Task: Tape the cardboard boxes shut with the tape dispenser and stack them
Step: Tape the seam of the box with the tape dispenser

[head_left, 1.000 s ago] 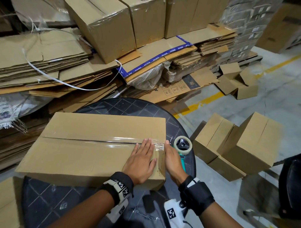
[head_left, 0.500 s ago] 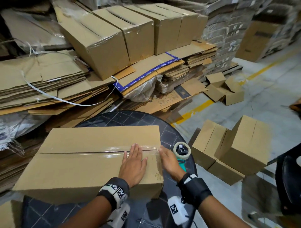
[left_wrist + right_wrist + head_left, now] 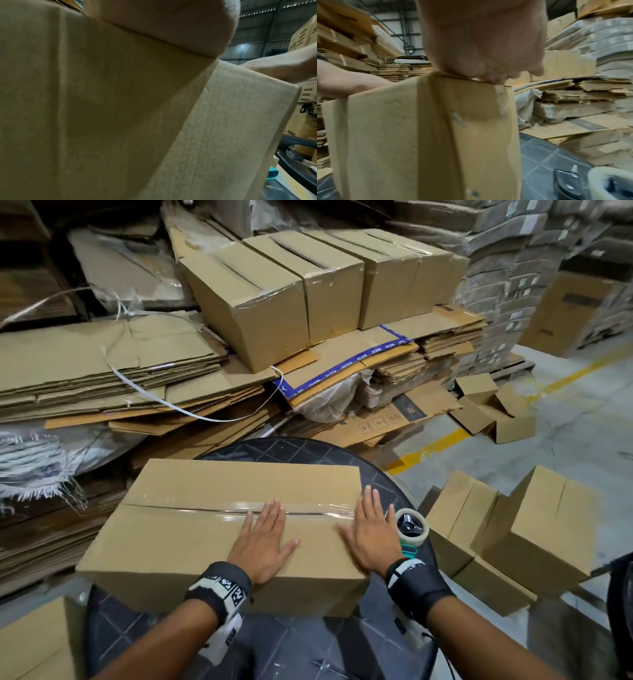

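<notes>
Box (image 3: 212, 529) sat on my round worktop (image 3: 308, 448), clear tape (image 3: 308, 508) laid along its seam. My left hand (image 3: 263, 546) and right hand (image 3: 371, 537) pressed flat, grips open, holding nothing. Dispenser (image 3: 411, 527) lay beside it. Stacking remained, I judged.

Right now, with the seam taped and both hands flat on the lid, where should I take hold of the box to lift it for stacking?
Probably by the two short ends of the cardboard box, one palm per side, fingers under the bottom edges. It lies long across the round table, too wide for one hand. The right hand is already at the right end; the left hand must slide left. Mind the tape dispenser beside it.
</notes>
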`<state>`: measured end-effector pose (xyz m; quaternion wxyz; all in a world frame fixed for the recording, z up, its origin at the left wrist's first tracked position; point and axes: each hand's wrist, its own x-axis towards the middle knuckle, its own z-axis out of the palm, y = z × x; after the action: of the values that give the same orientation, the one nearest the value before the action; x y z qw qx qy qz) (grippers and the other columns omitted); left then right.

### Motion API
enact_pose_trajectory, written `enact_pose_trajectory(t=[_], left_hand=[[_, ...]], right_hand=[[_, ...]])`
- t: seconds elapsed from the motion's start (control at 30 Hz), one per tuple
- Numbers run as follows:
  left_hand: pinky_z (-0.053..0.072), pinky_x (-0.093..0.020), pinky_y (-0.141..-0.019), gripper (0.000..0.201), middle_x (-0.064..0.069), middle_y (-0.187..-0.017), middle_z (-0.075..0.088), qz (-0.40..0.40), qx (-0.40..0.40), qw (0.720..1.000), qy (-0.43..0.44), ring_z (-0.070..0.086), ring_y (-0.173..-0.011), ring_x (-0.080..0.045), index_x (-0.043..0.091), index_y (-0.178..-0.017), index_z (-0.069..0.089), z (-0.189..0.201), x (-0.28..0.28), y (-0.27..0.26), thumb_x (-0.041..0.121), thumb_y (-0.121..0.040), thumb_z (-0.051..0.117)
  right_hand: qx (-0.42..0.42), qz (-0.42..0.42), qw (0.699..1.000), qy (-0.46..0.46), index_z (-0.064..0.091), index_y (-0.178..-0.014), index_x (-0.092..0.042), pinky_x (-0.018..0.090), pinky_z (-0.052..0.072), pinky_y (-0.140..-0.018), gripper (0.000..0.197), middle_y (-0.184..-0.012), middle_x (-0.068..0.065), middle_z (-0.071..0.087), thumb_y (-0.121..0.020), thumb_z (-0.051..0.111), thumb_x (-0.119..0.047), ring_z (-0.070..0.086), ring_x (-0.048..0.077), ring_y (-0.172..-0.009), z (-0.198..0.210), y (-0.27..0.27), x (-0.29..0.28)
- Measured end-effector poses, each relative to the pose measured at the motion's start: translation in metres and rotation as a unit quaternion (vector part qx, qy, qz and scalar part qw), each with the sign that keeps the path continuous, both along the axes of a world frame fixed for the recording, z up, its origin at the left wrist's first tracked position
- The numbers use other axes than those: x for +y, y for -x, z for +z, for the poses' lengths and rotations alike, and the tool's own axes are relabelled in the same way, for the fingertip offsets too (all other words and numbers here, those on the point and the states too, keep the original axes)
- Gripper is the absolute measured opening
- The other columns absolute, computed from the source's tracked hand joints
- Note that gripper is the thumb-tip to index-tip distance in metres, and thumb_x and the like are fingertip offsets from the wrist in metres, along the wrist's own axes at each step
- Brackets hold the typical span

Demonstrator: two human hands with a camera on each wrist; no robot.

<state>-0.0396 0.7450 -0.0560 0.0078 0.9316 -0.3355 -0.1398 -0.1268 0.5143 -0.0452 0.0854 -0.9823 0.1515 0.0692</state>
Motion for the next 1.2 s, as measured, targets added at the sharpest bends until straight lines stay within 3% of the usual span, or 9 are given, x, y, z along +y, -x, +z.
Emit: enact_pose_trajectory(t=[0.1, 0.23, 0.33, 0.43, 0.6, 0.7, 0.8, 1.07, 1.2], left_hand=[[-0.011, -0.043, -0.122, 0.105, -0.003, -0.166, -0.018, -0.002, 0.001, 1.0, -0.003, -0.018, -0.152, -0.016, 0.013, -0.159, -0.009, 0.001, 0.002, 0.001, 0.072, -0.073, -0.02], [-0.008, -0.043, -0.124, 0.111, -0.004, -0.166, -0.017, 0.004, 0.0, 1.0, 0.012, -0.017, -0.152, -0.017, 0.013, -0.159, -0.007, 0.001, 0.002, 0.005, 0.073, -0.069, -0.027], [-0.007, -0.044, -0.124, 0.116, -0.005, -0.166, -0.016, 0.021, 0.014, 0.999, 0.021, -0.016, -0.153, -0.017, 0.011, -0.159, -0.007, 0.003, -0.002, 0.017, 0.076, -0.066, -0.031], [-0.007, -0.046, -0.124, 0.094, -0.006, -0.166, -0.016, 0.057, 0.022, 0.998, 0.023, -0.016, -0.153, -0.019, 0.009, -0.159, -0.006, 0.003, -0.011, 0.037, 0.07, -0.087, -0.012], [-0.006, -0.048, -0.124, 0.074, -0.008, -0.166, -0.016, 0.073, 0.024, 0.997, 0.022, -0.017, -0.153, -0.021, 0.007, -0.159, -0.006, 0.002, -0.015, 0.049, 0.053, -0.104, 0.012], [-0.006, -0.048, -0.124, 0.077, -0.008, -0.166, -0.016, 0.048, 0.019, 0.999, 0.009, -0.016, -0.153, -0.021, 0.008, -0.159, -0.007, 0.002, -0.011, 0.044, 0.056, -0.099, 0.002], [-0.005, -0.047, -0.124, 0.099, -0.005, -0.166, -0.018, 0.017, 0.015, 1.0, 0.009, -0.016, -0.153, -0.018, 0.012, -0.159, -0.008, 0.004, 0.005, 0.032, 0.065, -0.076, -0.019], [-0.008, -0.038, -0.123, 0.107, -0.002, -0.164, -0.021, 0.05, 0.013, 0.999, -0.012, -0.017, -0.152, -0.015, 0.015, -0.159, -0.01, 0.005, 0.092, 0.005, 0.077, -0.072, -0.018], [-0.01, -0.034, -0.121, 0.106, -0.001, -0.163, -0.023, 0.061, 0.021, 0.998, -0.004, -0.018, -0.151, -0.014, 0.015, -0.158, -0.012, 0.005, 0.112, 0.006, 0.076, -0.073, -0.017]], right_hand=[[0.045, 0.028, 0.999, -0.003, -0.005, -0.158, -0.005, 0.056, -0.016, -0.116, 0.105, -0.163, 0.01, -0.02, -0.085, -0.003, -0.081, -0.018, 0.028, -0.153, 0.004, -0.003, 0.039], [0.046, 0.08, 0.995, -0.029, -0.002, -0.16, -0.01, 0.06, -0.008, -0.12, 0.121, -0.166, 0.005, -0.015, -0.066, -0.022, -0.084, -0.013, 0.022, -0.154, 0.003, -0.004, 0.043], [0.047, 0.146, 0.986, -0.07, -0.002, -0.16, -0.016, 0.054, 0.001, -0.125, 0.116, -0.166, -0.002, -0.015, -0.07, -0.016, -0.087, -0.014, 0.015, -0.154, 0.004, 0.002, 0.011], [0.051, 0.18, 0.979, -0.077, -0.002, -0.161, -0.019, 0.05, 0.005, -0.125, 0.117, -0.166, -0.005, -0.014, -0.069, -0.017, -0.09, -0.014, 0.01, -0.152, 0.007, 0.003, -0.008], [0.051, 0.123, 0.991, -0.009, -0.005, -0.16, -0.017, 0.052, -0.011, -0.122, 0.115, -0.164, -0.006, -0.017, -0.067, -0.027, -0.08, -0.015, 0.015, -0.153, 0.007, 0.002, 0.028], [0.059, 0.197, 0.978, -0.028, -0.002, -0.161, -0.017, 0.048, -0.009, -0.124, 0.118, -0.166, -0.004, -0.012, -0.066, -0.03, -0.082, -0.012, 0.016, -0.154, 0.009, 0.004, 0.024], [0.046, 0.183, 0.982, -0.012, -0.004, -0.16, -0.019, 0.046, -0.01, -0.124, 0.1, -0.165, -0.007, -0.014, -0.079, -0.016, -0.077, -0.012, 0.013, -0.154, 0.009, 0.009, 0.007], [0.066, 0.191, 0.979, 0.016, -0.01, -0.159, -0.023, 0.049, -0.014, -0.121, 0.101, -0.16, -0.011, -0.023, -0.076, -0.02, -0.08, -0.015, 0.01, -0.153, 0.007, 0.013, -0.014], [0.073, 0.076, 0.994, 0.033, -0.005, -0.159, -0.013, 0.05, -0.013, -0.121, 0.096, -0.164, 0.0, -0.016, -0.086, -0.009, -0.075, -0.011, 0.019, -0.154, 0.007, 0.003, 0.028]])
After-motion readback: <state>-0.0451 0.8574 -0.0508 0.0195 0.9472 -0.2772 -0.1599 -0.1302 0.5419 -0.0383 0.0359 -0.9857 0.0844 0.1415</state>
